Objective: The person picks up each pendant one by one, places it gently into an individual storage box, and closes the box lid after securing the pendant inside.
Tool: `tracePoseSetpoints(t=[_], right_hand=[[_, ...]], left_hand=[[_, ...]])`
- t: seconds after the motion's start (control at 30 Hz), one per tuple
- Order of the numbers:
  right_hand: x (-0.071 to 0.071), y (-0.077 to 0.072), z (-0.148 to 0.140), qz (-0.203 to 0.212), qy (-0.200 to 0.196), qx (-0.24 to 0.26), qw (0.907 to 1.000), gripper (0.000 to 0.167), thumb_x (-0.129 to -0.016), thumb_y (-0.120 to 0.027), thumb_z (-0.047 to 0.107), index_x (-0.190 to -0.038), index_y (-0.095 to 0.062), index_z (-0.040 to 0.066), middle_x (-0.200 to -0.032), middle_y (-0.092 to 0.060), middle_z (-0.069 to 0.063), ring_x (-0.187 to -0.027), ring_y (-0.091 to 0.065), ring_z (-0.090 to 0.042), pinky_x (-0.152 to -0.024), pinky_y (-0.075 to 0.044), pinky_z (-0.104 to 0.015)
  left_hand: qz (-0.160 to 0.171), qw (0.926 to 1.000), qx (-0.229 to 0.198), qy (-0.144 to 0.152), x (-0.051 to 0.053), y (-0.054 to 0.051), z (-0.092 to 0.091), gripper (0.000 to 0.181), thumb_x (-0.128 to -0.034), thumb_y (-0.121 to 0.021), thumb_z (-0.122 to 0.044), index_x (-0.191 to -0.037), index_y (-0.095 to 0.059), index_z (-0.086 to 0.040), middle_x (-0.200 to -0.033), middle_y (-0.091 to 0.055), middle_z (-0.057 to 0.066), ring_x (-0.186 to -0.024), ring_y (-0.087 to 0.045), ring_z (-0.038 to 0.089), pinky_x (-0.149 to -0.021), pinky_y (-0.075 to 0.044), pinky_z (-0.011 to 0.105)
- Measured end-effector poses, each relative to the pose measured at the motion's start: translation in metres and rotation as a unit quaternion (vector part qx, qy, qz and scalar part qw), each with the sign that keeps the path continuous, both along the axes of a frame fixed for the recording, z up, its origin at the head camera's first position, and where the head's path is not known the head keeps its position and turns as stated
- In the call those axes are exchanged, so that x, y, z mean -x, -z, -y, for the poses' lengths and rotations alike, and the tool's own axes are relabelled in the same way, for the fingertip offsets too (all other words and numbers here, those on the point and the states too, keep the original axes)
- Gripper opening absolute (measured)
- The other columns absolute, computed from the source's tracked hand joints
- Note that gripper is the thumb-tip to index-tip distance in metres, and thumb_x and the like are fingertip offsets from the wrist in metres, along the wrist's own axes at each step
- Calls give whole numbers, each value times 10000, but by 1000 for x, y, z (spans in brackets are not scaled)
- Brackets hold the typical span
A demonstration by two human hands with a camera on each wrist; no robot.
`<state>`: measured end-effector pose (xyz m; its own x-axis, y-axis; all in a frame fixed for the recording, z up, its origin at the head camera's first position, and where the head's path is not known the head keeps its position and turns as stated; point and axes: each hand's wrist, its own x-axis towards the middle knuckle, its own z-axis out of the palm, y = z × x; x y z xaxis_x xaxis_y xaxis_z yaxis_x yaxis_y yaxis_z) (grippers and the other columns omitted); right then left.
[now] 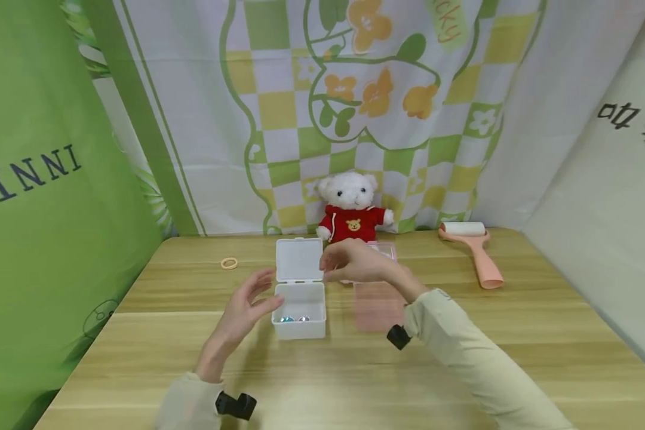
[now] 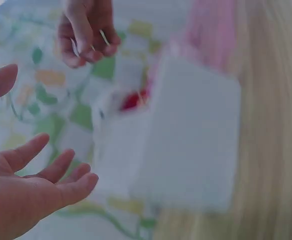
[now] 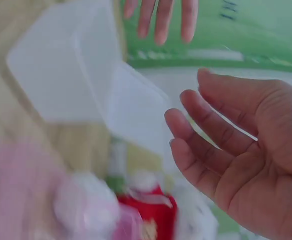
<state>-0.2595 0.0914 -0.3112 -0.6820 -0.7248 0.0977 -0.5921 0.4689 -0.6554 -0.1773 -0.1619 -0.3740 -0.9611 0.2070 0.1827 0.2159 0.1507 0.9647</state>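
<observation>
A small white plastic box (image 1: 299, 331) stands on the table, its hinged lid (image 1: 299, 260) raised upright at the back. Inside lie small shiny pieces (image 1: 287, 319), teal and purplish, too small to make out. My left hand (image 1: 242, 313) is at the left side of the box, fingers spread and holding nothing. Near the lid's right edge is my right hand (image 1: 357, 261), with relaxed, slightly bent fingers and nothing held in them. In the right wrist view a gap shows between those fingers (image 3: 206, 125) and the white box (image 3: 60, 65). Beneath my right forearm is a pink box (image 1: 377, 307), partly covered, its lid also raised.
A white teddy bear (image 1: 349, 200) in a red hoodie sits at the back of the table, behind the boxes. To the left lies a small orange ring (image 1: 229, 263). A pink-handled lint roller (image 1: 478, 251) lies at the back right. Printed curtains (image 1: 279, 113) hang around the table.
</observation>
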Motion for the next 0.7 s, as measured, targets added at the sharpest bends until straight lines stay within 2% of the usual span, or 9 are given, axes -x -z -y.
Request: tracePoseSetpoints(t=[0.1,0.17,0.23,0.37,0.53,0.7], right_hand=[[-3,-5,-38,-12,387,304,9988,118,-856,-712,91,-953,-663,44,-859,-697,-18,-833,-657,-150,-731,-527,-295],[-5,-1,-63,-20,604,463,9971,116,-861,-703,76,-958,-658,28,-871,-696,-42,-850,-658,-176,-738,-526,-301],[-9,7,-87,-19,783,524,9956,118,-867,-692,59,-965,-650,8,-884,-693,-65,-859,-656,-198,-745,-529,-312],[-18,29,-129,55,1039,519,9932,127,-878,-677,46,-974,-644,-29,-898,-686,-87,-857,-650,-200,-755,-532,-309],[-33,59,-178,463,1467,663,9859,154,-898,-660,71,-1004,-639,-39,-928,-670,-107,-848,-628,-153,-734,-522,-257],[-51,88,-217,1099,1910,869,9715,264,-913,-642,94,-1070,-596,-112,-964,-640,-160,-854,-614,-164,-714,-529,-280]], left_hand=[[-281,9981,-226,490,-5,-13,-30,579,-880,-644,-28,-1388,-382,65,-1409,-399,276,-1304,-359,436,-1058,-298,570],[-205,9972,-233,687,-7,-13,-54,566,-884,-651,-41,-1379,-397,65,-1411,-408,261,-1304,-368,431,-1056,-309,561],[-36,9977,-70,672,-7,-8,-78,570,-886,-669,-90,-1378,-414,42,-1424,-405,239,-1304,-367,439,-1050,-320,558],[240,9987,403,184,-3,9,-116,633,-863,-709,-193,-1398,-417,-19,-1470,-351,225,-1324,-320,462,-1045,-303,584],[330,9951,836,-421,6,27,-148,804,-818,-746,-200,-1446,-304,38,-1501,-210,304,-1355,-246,469,-1061,-232,622],[628,9920,735,-814,12,44,-166,925,-792,-771,-215,-1482,-211,45,-1518,-150,312,-1366,-212,480,-1064,-207,632]])
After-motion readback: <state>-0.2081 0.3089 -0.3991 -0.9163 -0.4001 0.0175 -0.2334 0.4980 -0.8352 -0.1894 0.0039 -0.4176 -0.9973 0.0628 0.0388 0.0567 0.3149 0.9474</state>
